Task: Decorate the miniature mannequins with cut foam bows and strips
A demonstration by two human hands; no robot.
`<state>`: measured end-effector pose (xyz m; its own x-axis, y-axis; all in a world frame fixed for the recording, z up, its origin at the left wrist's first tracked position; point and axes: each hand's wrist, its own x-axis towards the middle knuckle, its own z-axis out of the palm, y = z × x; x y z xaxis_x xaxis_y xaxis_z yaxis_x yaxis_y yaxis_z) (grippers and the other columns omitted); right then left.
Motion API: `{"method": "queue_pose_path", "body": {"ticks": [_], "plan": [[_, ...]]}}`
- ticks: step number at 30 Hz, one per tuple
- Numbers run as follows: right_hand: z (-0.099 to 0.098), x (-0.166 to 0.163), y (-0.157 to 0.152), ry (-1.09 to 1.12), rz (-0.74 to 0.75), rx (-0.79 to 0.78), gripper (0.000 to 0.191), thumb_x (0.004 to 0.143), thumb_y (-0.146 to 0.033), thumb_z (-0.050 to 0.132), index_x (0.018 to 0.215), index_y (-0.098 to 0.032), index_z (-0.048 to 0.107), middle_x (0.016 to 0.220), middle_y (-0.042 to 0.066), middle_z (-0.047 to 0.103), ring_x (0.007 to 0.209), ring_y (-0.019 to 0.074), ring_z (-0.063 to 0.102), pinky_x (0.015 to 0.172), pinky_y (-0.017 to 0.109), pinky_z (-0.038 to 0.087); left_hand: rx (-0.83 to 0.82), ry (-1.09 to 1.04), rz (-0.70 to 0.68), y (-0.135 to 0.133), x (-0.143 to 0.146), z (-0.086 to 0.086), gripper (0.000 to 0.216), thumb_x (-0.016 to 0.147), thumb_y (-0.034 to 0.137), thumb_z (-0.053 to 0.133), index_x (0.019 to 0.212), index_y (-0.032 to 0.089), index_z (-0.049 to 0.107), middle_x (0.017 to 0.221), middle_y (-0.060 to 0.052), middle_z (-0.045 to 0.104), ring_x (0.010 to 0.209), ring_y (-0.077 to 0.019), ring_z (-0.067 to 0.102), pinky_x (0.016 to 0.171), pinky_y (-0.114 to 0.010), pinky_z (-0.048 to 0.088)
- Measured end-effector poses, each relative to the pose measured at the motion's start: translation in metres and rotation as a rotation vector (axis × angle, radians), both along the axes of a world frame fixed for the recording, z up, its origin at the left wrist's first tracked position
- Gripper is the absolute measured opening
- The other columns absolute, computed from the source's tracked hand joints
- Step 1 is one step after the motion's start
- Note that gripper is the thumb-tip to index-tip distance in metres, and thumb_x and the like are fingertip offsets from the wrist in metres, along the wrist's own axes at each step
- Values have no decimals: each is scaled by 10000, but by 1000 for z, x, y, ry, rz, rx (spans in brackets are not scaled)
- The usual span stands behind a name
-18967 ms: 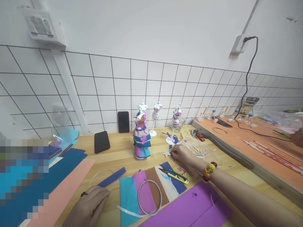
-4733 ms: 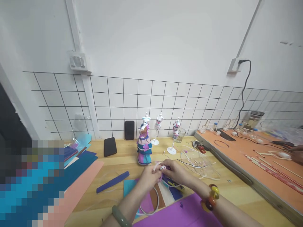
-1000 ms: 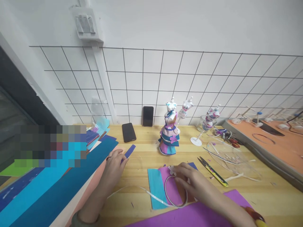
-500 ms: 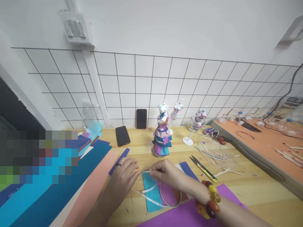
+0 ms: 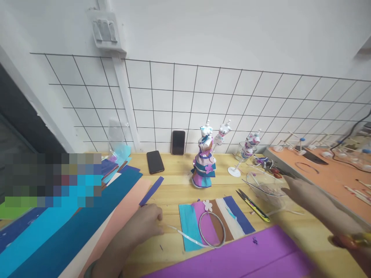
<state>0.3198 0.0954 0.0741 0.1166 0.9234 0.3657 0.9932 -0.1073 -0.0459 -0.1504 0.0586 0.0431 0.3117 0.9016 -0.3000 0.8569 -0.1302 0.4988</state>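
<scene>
My left hand (image 5: 145,224) lies on the wooden table with its fingers curled down on the end of a thin white strip (image 5: 185,235). That strip runs right to a patch of striped foam pieces (image 5: 232,220) bearing a wire ring (image 5: 211,229) and a small white flower (image 5: 207,205). Reaching out to the right, my right hand (image 5: 300,191) has its fingers stretched at the rim of a clear plastic tray (image 5: 265,187); it is blurred and holds nothing I can see. Yellow-handled scissors (image 5: 253,206) lie between the foam and the tray.
A dressed mannequin doll (image 5: 203,166) stands behind the foam, with two bare mannequins beside it. Two phones (image 5: 155,162) lie or lean near the grid wall. Foam sheets (image 5: 72,231) cover the left; a purple sheet (image 5: 232,258) lies in front. An orange board (image 5: 327,173) sits right.
My right hand has let go of the white strip and swung right to the clear tray. The left hand stays at the strip's end.
</scene>
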Motion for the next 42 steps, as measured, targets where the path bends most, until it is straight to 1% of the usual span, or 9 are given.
{"method": "queue_pose_path", "body": {"ticks": [3, 6, 9, 13, 20, 26, 34, 38, 42], "plan": [[-17, -38, -18, 46, 189, -140, 187, 802, -219, 550, 935, -136, 651, 899, 162, 665, 625, 162, 624, 580, 245, 446, -33, -4, -16, -2, 2, -3, 78, 590, 147, 473, 632, 186, 526, 739, -14, 586, 697, -172, 520, 554, -259, 316], [-29, -104, -48, 188, 638, -384, 190, 886, -241, 436, 929, -212, 619, 911, 73, 635, 751, 155, 605, 663, 242, 465, -47, -21, -42, -2, 4, 1, 76, 595, 127, 421, 564, 188, 453, 655, 9, 542, 628, -146, 486, 522, -254, 285], [-33, -160, -74, 238, 894, -462, 225, 906, -211, 412, 794, -204, 607, 813, 26, 610, 770, 146, 570, 692, 252, 446, -47, -33, -55, -1, 3, 6, 79, 620, 143, 398, 567, 191, 433, 629, 17, 507, 596, -136, 456, 504, -254, 264], [-39, -186, -85, 188, 911, -418, 155, 872, -220, 486, 760, -178, 585, 790, 27, 599, 777, 156, 557, 696, 264, 430, -57, -46, -57, 1, -4, 9, 91, 662, 183, 391, 604, 192, 460, 624, 21, 499, 578, -132, 439, 486, -250, 250], [-55, -185, -86, 69, 852, -356, 171, 885, -138, 437, 765, -177, 552, 788, 21, 610, 762, 161, 565, 705, 287, 437, -100, -126, -60, 0, -14, 15, 132, 720, 261, 414, 685, 204, 528, 637, 21, 529, 580, -139, 464, 474, -236, 267], [-49, -183, -92, 62, 840, -346, 186, 913, -133, 384, 787, -177, 514, 799, 35, 618, 735, 173, 561, 699, 307, 437, -213, -173, -42, -3, -20, 26, 239, 716, 348, 513, 878, 195, 598, 684, -6, 608, 637, -173, 563, 523, -241, 352], [-34, -185, -107, 33, 927, -150, 286, 918, -74, 250, 866, -174, 513, 769, 48, 612, 695, 165, 550, 667, 287, 421, -536, -626, 175, -2, 28, -14, 457, 768, 646, 349, 881, 207, 409, 717, -11, 610, 418, -119, 584, 354, -189, 341], [-28, -186, -110, 31, 978, -97, 287, 934, -111, 246, 891, -169, 523, 744, 46, 617, 674, 158, 553, 646, 274, 416, -554, -793, 347, -6, 55, -26, 404, 765, 598, 413, 881, 215, 366, 717, 15, 589, 356, -103, 572, 295, -169, 286], [-24, -190, -113, 35, 1015, -128, 311, 947, -150, 227, 947, -174, 537, 731, 46, 629, 660, 159, 560, 618, 272, 416, -536, -862, 374, -8, 65, -28, 295, 746, 427, 532, 860, 204, 376, 665, 50, 571, 330, -56, 524, 296, -151, 274]]}}
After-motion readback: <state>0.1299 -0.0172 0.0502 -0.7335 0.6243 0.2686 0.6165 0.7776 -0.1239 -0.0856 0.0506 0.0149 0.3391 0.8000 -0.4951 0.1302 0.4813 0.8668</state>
